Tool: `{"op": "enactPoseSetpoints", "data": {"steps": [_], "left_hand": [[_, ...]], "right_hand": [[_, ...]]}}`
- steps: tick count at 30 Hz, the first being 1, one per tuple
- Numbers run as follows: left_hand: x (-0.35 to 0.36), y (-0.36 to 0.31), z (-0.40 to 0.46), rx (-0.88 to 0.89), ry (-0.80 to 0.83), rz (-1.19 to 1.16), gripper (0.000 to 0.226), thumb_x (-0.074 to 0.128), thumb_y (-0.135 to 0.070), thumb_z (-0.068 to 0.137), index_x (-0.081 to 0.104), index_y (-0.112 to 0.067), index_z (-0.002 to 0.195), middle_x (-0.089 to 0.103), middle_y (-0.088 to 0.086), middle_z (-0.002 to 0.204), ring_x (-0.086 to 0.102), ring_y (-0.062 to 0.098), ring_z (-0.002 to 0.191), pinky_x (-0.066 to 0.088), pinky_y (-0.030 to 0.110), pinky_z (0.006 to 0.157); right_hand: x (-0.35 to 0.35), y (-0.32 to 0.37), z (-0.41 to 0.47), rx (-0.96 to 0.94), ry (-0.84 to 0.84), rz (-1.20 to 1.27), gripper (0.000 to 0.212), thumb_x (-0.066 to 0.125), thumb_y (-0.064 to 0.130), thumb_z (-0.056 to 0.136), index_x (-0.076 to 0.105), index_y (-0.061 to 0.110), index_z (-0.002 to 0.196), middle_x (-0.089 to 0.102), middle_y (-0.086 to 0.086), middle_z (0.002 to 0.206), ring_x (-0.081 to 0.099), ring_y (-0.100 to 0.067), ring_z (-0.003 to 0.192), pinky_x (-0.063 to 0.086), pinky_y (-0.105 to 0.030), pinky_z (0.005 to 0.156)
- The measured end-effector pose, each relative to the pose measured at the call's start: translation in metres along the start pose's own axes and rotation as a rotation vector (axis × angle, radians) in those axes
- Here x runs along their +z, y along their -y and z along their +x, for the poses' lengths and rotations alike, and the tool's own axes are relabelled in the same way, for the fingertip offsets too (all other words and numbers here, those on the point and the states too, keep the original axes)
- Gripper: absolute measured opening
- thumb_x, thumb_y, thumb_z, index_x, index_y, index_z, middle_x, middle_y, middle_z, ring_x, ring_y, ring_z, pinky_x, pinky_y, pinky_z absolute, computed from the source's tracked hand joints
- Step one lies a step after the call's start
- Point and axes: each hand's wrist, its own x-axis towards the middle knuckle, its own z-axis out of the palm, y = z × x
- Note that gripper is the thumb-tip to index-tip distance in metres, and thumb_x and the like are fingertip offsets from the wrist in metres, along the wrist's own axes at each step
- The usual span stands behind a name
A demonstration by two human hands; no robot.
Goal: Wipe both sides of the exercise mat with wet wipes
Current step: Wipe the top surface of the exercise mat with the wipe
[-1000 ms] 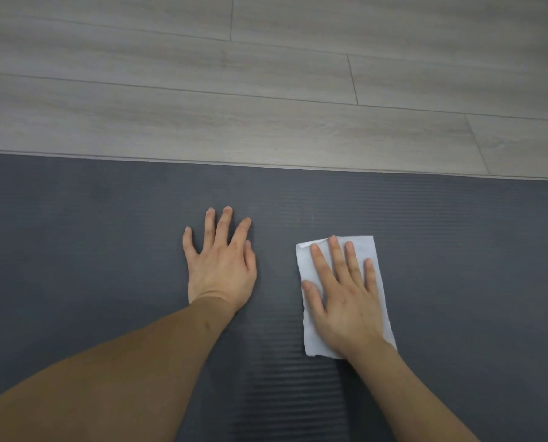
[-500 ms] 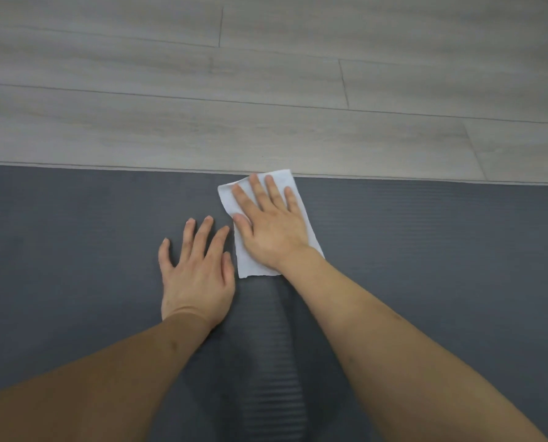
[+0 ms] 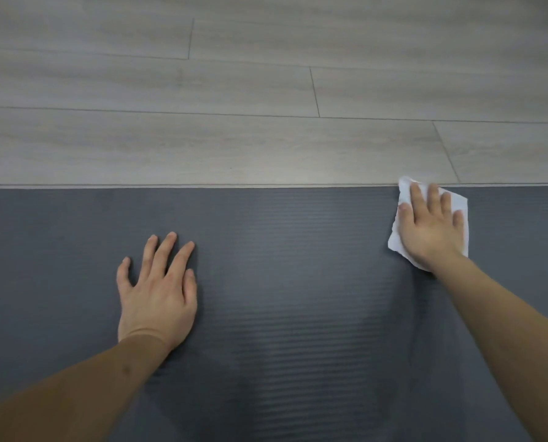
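Observation:
A dark grey ribbed exercise mat lies flat across the lower part of the head view. My left hand rests flat on it at the left, fingers spread and straight. At the mat's far edge on the right, my right hand presses a white wet wipe down with straight fingers. The wipe is crumpled at its far corner, which reaches the mat's edge. A damp, shinier band shows on the mat between my arms.
Light grey wood-look floor planks run beyond the mat's far edge. The mat extends out of view to the left, right and bottom.
My right hand has swept the wipe along the mat's far edge from beside my left hand out to the right. The left hand stays pressed flat.

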Motion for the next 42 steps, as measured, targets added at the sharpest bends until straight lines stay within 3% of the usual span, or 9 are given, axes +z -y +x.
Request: {"op": "enactPoseSetpoints", "data": {"steps": [5, 12, 16, 21, 24, 29, 33, 37, 42], "left_hand": [[0.001, -0.001, -0.001, -0.003, -0.011, -0.009, 0.054, 0.025, -0.04, 0.099, 0.044, -0.031, 0.148, 0.032, -0.004, 0.163, 0.016, 0.017, 0.155, 0.013, 0.057, 0.12], [-0.001, 0.0, -0.001, -0.009, -0.012, -0.049, 0.055, 0.021, -0.039, 0.1, 0.043, -0.03, 0.149, 0.031, -0.006, 0.163, 0.014, 0.014, 0.155, 0.012, 0.055, 0.121], [-0.002, 0.0, -0.001, -0.005, -0.024, -0.054, 0.055, 0.022, -0.04, 0.098, 0.045, -0.03, 0.147, 0.032, -0.005, 0.163, 0.016, 0.015, 0.155, 0.011, 0.055, 0.121], [-0.002, -0.002, -0.001, -0.005, -0.024, -0.055, 0.055, 0.023, -0.04, 0.098, 0.045, -0.029, 0.148, 0.032, -0.003, 0.162, 0.015, 0.015, 0.155, 0.011, 0.055, 0.121], [-0.001, -0.004, -0.001, -0.011, -0.028, -0.056, 0.055, 0.024, -0.04, 0.098, 0.045, -0.029, 0.147, 0.032, -0.003, 0.162, 0.016, 0.016, 0.154, 0.011, 0.056, 0.121], [-0.002, -0.004, 0.0, -0.008, -0.011, -0.046, 0.054, 0.024, -0.039, 0.098, 0.043, -0.03, 0.147, 0.031, -0.004, 0.163, 0.015, 0.017, 0.154, 0.011, 0.057, 0.12], [-0.002, 0.0, 0.0, -0.004, -0.012, -0.071, 0.05, 0.026, -0.035, 0.1, 0.042, -0.028, 0.148, 0.032, -0.004, 0.163, 0.016, 0.017, 0.154, 0.011, 0.056, 0.121], [-0.001, 0.002, -0.002, -0.013, -0.006, -0.089, 0.047, 0.036, -0.026, 0.104, 0.04, -0.026, 0.15, 0.03, -0.005, 0.164, 0.014, 0.015, 0.155, 0.009, 0.055, 0.123], [-0.001, 0.0, 0.0, -0.009, 0.001, -0.071, 0.047, 0.038, -0.027, 0.103, 0.04, -0.027, 0.15, 0.029, -0.005, 0.164, 0.013, 0.016, 0.155, 0.01, 0.056, 0.122]], "right_hand": [[0.015, 0.06, -0.018, -0.036, -0.008, -0.008, 0.065, 0.007, 0.055, 0.105, -0.001, 0.034, 0.165, -0.007, -0.004, 0.174, -0.009, -0.029, 0.159, -0.003, -0.057, 0.126], [0.056, 0.241, -0.135, -0.659, 0.096, -0.017, 0.06, 0.015, 0.051, 0.107, 0.008, 0.036, 0.165, -0.006, 0.001, 0.174, -0.014, -0.025, 0.159, -0.008, -0.055, 0.125], [0.044, 0.175, -0.106, -0.658, 0.067, -0.008, 0.056, 0.015, 0.052, 0.108, 0.007, 0.045, 0.163, -0.005, 0.008, 0.173, -0.009, -0.019, 0.159, -0.007, -0.049, 0.127], [0.012, 0.006, -0.043, -0.149, -0.011, -0.042, 0.061, 0.005, 0.055, 0.105, 0.001, 0.042, 0.164, -0.006, 0.004, 0.174, -0.006, -0.023, 0.16, 0.001, -0.053, 0.127], [0.006, -0.029, -0.039, -0.023, -0.007, -0.018, 0.061, 0.005, 0.052, 0.104, 0.0, 0.039, 0.164, -0.008, 0.003, 0.174, -0.009, -0.023, 0.159, -0.002, -0.051, 0.128], [0.025, 0.055, -0.074, -0.181, 0.006, -0.016, 0.063, 0.002, 0.046, 0.103, 0.002, 0.036, 0.165, -0.008, -0.002, 0.174, -0.009, -0.027, 0.159, -0.002, -0.053, 0.128], [0.055, 0.168, -0.165, -0.63, 0.081, -0.06, 0.067, 0.001, 0.046, 0.099, 0.007, 0.035, 0.165, -0.003, -0.005, 0.173, -0.007, -0.033, 0.159, -0.006, -0.056, 0.126], [0.062, 0.184, -0.197, -0.903, 0.087, -0.047, 0.056, 0.021, 0.041, 0.109, 0.014, 0.04, 0.164, 0.003, 0.004, 0.174, -0.003, -0.021, 0.16, -0.003, -0.047, 0.128], [0.043, 0.119, -0.113, -0.636, 0.016, -0.102, 0.061, 0.004, 0.048, 0.103, 0.004, 0.045, 0.163, -0.002, 0.003, 0.174, -0.004, -0.022, 0.16, 0.0, -0.049, 0.128]]}}
